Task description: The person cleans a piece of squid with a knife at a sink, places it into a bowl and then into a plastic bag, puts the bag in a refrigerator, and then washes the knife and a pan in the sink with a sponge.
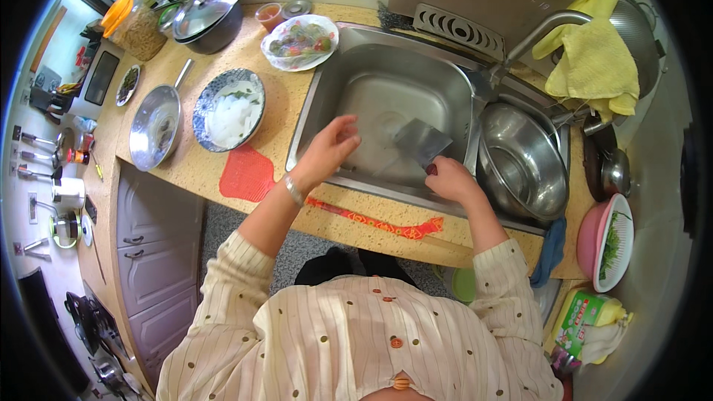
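Observation:
My right hand (454,179) grips the dark reddish handle of a cleaver (424,142). Its broad metal blade is over the basin of the stainless steel sink (409,86). Above the sink's left front corner is my left hand (333,147), fingers apart and holding nothing. Left of that hand, a red fly swatter (248,174) lies on the counter, partly hidden by my forearm. Beyond it stands a blue-patterned bowl (229,110) with white sliced food and some green leaves. Two nested steel bowls (521,161) sit tilted in the smaller right basin.
The faucet (535,28) carries a yellow towel (596,67). A steel pan (156,127), a plastic-covered plate (301,43) and a lidded pot (210,19) stand on the counter (284,106). At right are a pink basin with a white colander (606,245) of greens and a blue cloth (550,253).

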`<state>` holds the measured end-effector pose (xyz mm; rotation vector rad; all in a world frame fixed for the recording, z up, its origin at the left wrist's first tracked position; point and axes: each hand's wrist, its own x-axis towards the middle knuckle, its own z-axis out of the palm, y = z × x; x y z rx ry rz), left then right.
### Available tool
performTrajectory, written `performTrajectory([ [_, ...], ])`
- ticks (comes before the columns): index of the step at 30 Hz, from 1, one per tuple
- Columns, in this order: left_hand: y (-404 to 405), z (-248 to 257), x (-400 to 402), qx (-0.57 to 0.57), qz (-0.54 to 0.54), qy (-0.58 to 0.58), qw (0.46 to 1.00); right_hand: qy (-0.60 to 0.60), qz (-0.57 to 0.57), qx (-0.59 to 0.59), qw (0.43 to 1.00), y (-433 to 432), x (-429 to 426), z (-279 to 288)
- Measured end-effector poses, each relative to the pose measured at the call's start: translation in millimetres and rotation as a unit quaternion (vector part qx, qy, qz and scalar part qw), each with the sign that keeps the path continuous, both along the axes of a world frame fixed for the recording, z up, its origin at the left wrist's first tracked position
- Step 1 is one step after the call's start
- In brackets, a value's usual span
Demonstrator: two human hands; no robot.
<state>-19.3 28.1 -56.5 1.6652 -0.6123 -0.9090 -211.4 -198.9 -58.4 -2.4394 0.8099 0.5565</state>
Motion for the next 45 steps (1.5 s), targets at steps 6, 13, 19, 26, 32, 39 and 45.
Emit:
performTrajectory([
  [6, -93.3, -122.5, 66.7, 0.197, 0.077, -0.214, 0.954, -0.076, -0.009, 0.009, 0.997, 4.8, -22.4, 17.0],
  [13, -127.1, -194.5, 85.6, 0.281, 0.085, -0.2, 0.935, -0.151, -0.067, -0.011, 0.986, 21.8, -34.3, 10.5],
  [19, -131.9, -131.9, 67.9, -0.023, -0.048, 0.016, 0.998, -0.172, -0.122, 0.044, 0.976, 25.2, -14.7, -6.6],
  [26, -119.3, -67.4, -4.3, -0.157, -0.316, -0.347, 0.869, -0.227, -0.119, 0.126, 0.958, 34.3, 13.1, -0.6],
  [32, -121.0, -65.5, 22.1, -0.105, -0.326, -0.434, 0.833, -0.227, -0.067, 0.094, 0.967, 42.3, 17.4, 21.2],
  [39, -141.4, -86.5, 39.1, -0.018, -0.225, -0.456, 0.861, -0.185, -0.036, 0.052, 0.981, 42.7, 6.2, 30.9],
  [45, -146.9, -124.5, 82.4, 0.297, -0.071, -0.413, 0.858, -0.2, -0.067, 0.068, 0.975, 39.9, -19.9, 32.6],
])
